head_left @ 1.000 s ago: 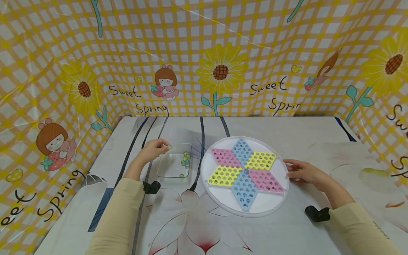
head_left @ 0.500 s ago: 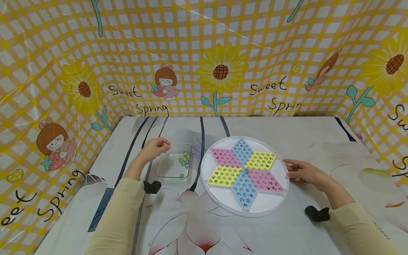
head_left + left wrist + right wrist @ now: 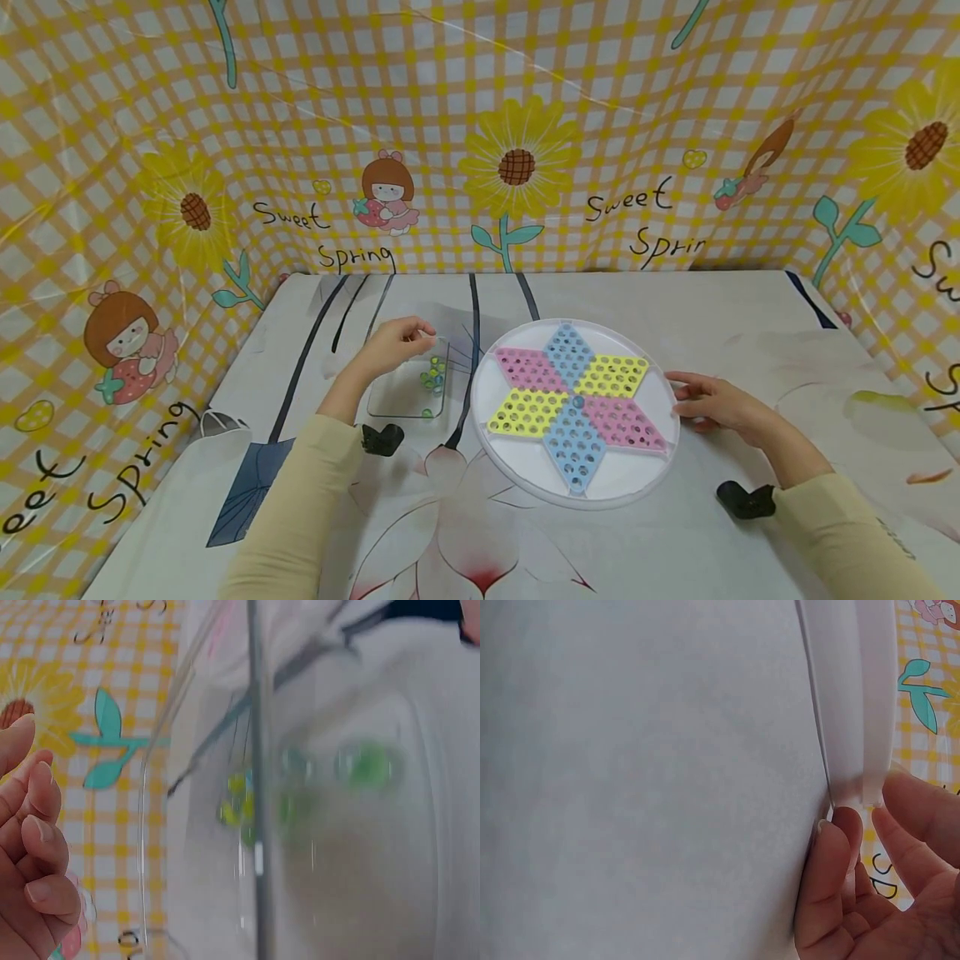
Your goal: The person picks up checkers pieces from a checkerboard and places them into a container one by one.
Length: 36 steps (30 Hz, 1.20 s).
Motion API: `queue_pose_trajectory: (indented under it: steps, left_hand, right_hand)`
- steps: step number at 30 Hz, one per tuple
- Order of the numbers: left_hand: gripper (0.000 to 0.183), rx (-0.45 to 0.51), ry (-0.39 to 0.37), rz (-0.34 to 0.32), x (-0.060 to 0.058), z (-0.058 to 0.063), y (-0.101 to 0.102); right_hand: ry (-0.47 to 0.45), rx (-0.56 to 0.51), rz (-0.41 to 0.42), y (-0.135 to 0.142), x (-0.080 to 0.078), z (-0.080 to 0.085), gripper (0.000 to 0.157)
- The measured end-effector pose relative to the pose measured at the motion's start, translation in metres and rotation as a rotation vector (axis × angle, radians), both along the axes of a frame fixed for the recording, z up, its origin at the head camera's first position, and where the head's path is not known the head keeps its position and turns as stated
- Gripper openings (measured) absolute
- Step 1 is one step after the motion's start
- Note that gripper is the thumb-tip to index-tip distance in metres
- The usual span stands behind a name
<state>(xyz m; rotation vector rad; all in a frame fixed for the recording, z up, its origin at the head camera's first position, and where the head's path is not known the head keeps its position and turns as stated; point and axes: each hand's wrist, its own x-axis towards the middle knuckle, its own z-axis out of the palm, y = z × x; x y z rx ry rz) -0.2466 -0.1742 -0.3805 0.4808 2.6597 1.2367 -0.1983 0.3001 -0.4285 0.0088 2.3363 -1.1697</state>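
In the head view, my left hand (image 3: 397, 343) hovers over the far side of a clear plastic box (image 3: 407, 416). Its fingers are loosely bent, and no marble shows between them in the left wrist view. Several green and yellowish glass marbles (image 3: 432, 377) lie along the box's right side. To the right is a round white Chinese checkers board (image 3: 512, 460) with a blue, pink and yellow star of holes; one bluish marble (image 3: 578, 402) sits near its centre. My right hand (image 3: 712, 403) holds the board's right edge, its fingertips at the rim (image 3: 877, 712) in the right wrist view.
A white tablecloth (image 3: 675, 542) with printed dark lines and a flower covers the table. A yellow checked cloth (image 3: 450, 100) hangs behind and at both sides. Black wrist mounts (image 3: 746, 500) stick out from both sleeves.
A green marble that was pinched in my left fingers has left them, and the marbles in the box shifted. My left hand then moved right across the box. The right hand stayed at the board.
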Motion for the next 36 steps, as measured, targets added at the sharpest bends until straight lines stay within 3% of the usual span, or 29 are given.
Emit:
queue_pose_trajectory:
  steps: [11, 23, 36]
  left_hand:
    - [0.026, 0.004, 0.006, -0.064, -0.003, -0.005, 0.046]
    - [0.028, -0.043, 0.003, -0.204, 0.001, -0.012, 0.095]
    - [0.028, -0.041, -0.034, -0.296, 0.008, -0.017, 0.128]
  right_hand:
    - [-0.011, 0.004, -0.009, -0.003, 0.001, 0.004, 0.07]
    - [-0.008, 0.005, -0.011, -0.003, 0.002, 0.004, 0.07]
    - [0.012, -0.009, -0.002, -0.003, 0.004, 0.005, 0.071]
